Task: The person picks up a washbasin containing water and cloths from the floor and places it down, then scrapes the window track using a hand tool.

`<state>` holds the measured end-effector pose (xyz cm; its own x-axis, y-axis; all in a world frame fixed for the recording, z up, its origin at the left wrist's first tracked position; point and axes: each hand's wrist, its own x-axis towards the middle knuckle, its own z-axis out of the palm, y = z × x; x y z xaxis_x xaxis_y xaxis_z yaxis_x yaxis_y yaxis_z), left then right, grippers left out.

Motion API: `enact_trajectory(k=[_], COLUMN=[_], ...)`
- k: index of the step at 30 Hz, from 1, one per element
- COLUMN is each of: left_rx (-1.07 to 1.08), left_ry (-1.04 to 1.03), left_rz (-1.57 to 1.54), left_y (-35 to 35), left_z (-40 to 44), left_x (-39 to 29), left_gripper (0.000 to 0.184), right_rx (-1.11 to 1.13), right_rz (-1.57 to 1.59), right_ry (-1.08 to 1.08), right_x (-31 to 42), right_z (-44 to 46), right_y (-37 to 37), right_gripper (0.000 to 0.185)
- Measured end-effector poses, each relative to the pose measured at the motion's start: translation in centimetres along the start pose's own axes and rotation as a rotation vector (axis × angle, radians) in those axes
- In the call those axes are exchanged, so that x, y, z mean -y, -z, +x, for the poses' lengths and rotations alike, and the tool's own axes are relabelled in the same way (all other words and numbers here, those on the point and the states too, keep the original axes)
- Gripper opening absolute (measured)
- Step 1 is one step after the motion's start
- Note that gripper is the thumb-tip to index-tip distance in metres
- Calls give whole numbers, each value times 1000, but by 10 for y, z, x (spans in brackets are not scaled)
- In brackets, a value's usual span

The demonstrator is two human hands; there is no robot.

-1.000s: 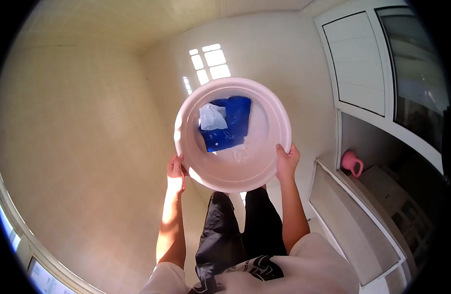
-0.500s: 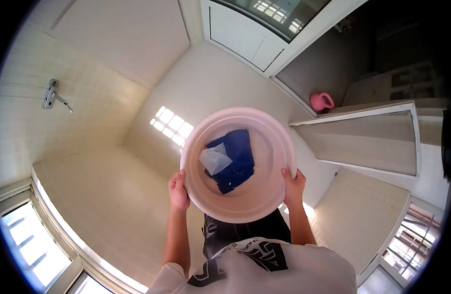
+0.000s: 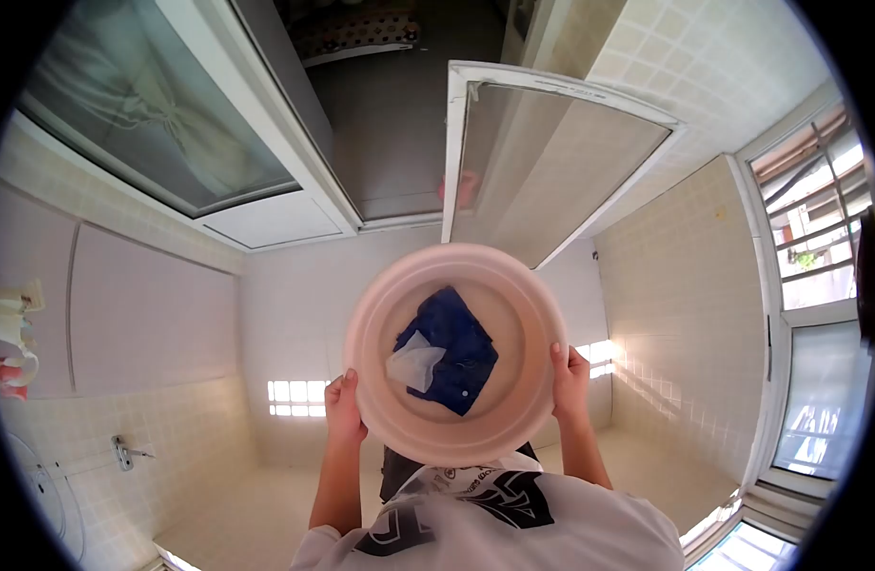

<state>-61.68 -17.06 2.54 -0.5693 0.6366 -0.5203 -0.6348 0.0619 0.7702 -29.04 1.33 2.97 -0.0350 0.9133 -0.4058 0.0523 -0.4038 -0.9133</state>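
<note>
Swung from the right of the frame to upper centre, the white-framed door (image 3: pixel 551 171) has its lower corner near the far rim of the pink basin (image 3: pixel 456 444). Left hand (image 3: pixel 344 409) and right hand (image 3: pixel 570 383) grasp opposite sides at centre; level carrying should steady the blue cloth (image 3: pixel 456 333). The doorway (image 3: pixel 390 181) gapes beside the door.

Pink basin (image 3: pixel 373 314) held level-ish in front of torso — left hand (image 3: pixel 346 409) and right hand (image 3: pixel 570 383) gripped opposite rims, thumbs on top. Inside: dark blue cloth (image 3: pixel 456 347), small whitish piece (image 3: pixel 416 363) lying over its left part in view. Framed door panel (image 3: pixel 551 157) stood open beyond the basin — barred window (image 3: pixel 818 224) at right.
</note>
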Motion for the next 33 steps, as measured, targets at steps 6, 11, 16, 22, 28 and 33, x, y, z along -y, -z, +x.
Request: enact_trajectory(k=[6,11,16,22,28,33], left_rx=[198,425,659,872,979,1008], left_ry=[42,82,171,247,309,227], left_rz=[110,259,309,364,427,468], left_y=[-158,-273,-399,-522,-635,-715], left_z=[52,90,117,143,138,128], left_x=[16,27,39,62,77,103], left_gripper=[29,28,23,20,20,24], right_rx=[-194,-401,-580,-785,-824,-762], right_rz=[102,229,423,576,735,790], right_ry=[104,120,150,213,253,282], right_x=[56,90,115,141,161,177], right_z=[49,70,80,92,111,143], right_y=[100,164,215,252,306,370], right_gripper=[38,34,33,33,31,31])
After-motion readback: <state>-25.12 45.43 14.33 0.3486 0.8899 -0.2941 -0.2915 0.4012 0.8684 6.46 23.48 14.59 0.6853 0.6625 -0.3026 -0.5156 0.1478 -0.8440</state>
